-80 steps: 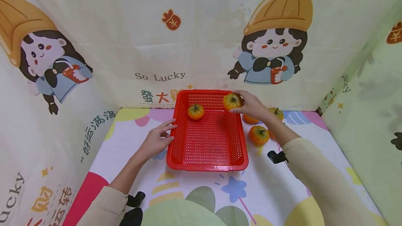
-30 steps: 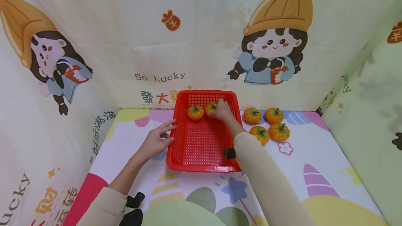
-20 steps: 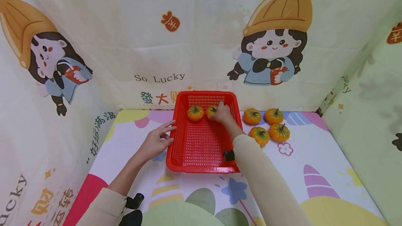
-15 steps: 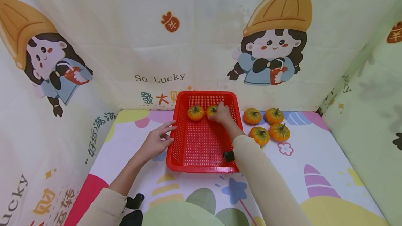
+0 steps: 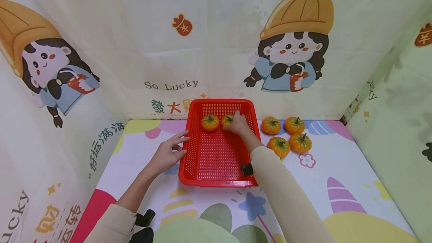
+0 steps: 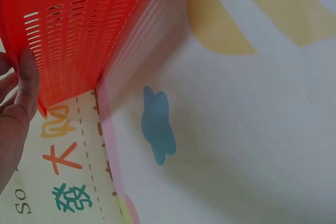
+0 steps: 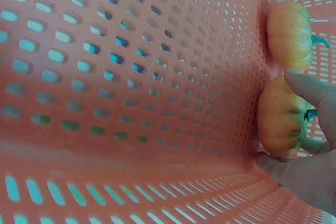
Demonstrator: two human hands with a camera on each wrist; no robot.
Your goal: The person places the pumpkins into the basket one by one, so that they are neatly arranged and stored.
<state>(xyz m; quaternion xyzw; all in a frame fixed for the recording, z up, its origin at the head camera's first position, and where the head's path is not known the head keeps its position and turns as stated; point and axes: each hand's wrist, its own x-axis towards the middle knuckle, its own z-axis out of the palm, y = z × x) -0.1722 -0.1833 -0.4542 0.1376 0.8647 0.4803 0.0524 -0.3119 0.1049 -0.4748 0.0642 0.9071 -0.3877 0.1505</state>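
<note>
Head view showed a cream cloth backdrop [image 5: 219, 59], faintly creased and printed with cartoon figures [image 5: 293, 59] in ribbed orange caps. Before it spread a smooth white table cover [image 5: 135, 145] patterned with pastel shapes. On this stood a red plastic basket [image 5: 219, 160], rectangular, thick-rimmed, its walls and floor pierced by rows of small slots.

Plain beige sleeves [image 5: 287, 190] covered both forearms. The left hand [image 5: 170, 152] touched the basket's left rim with fingers extended and relaxed. The right hand [image 5: 238, 123] reached inside, thumb and fingers pinching the held pumpkin [image 5: 227, 120], squat, ribbed and orange mottled with green, near the far wall. Just left of it, inside the basket, sat another pumpkin [image 5: 210, 122], upright on its base. Outside, to the right, four more pumpkins [image 5: 278, 146] lay clustered on the cover.

Readable writing included slanting 好运满满 [image 5: 104, 147], 發大 [image 5: 167, 106] beside a basket-hidden character, and "So Lucky" [image 5: 171, 84] above.
</note>
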